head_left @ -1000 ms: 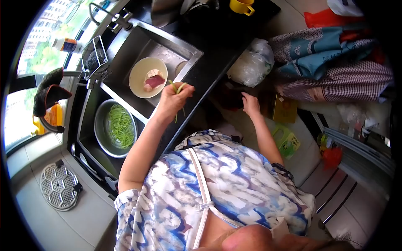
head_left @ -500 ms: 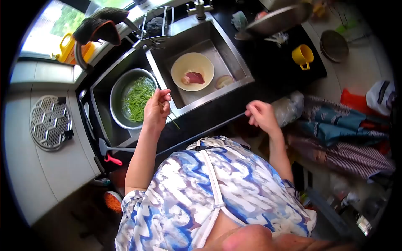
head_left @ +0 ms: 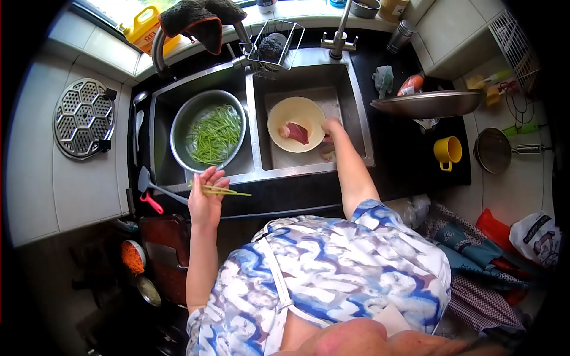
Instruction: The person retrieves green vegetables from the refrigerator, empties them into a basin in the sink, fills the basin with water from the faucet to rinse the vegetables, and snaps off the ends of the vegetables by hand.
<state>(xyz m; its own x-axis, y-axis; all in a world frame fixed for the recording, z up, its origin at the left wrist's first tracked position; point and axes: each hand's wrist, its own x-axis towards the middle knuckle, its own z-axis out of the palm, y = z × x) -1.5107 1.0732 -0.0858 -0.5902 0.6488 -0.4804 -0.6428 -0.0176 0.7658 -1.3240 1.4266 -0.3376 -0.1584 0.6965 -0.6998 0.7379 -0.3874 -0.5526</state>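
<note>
A few green stems (head_left: 222, 190) lie across my left hand (head_left: 206, 193), held between its thumb and curled fingers at the front edge of the sink. Just beyond it, a metal bowl (head_left: 177, 132) of cut green stalks (head_left: 215, 135) in water rests in the left basin. My right hand (head_left: 331, 129) is at the right rim of a cream bowl (head_left: 279, 110) in the right basin, its fingers partly hidden. Inside that bowl is a piece of dark red meat (head_left: 297, 133). A pale round item (head_left: 328, 153) lies in the basin beneath my right wrist.
Faucets (head_left: 337, 44) and a wire rack (head_left: 291, 44) stand behind the sink. To the right are a large pan (head_left: 427, 103) and a yellow mug (head_left: 446, 152). A grey spatula (head_left: 163, 190) and red-handled tool (head_left: 152, 203) lie at the left front.
My right hand has moved from in front of the counter to the cream bowl's rim. My left hand has turned more palm-up with the stems. The camera view has shifted.
</note>
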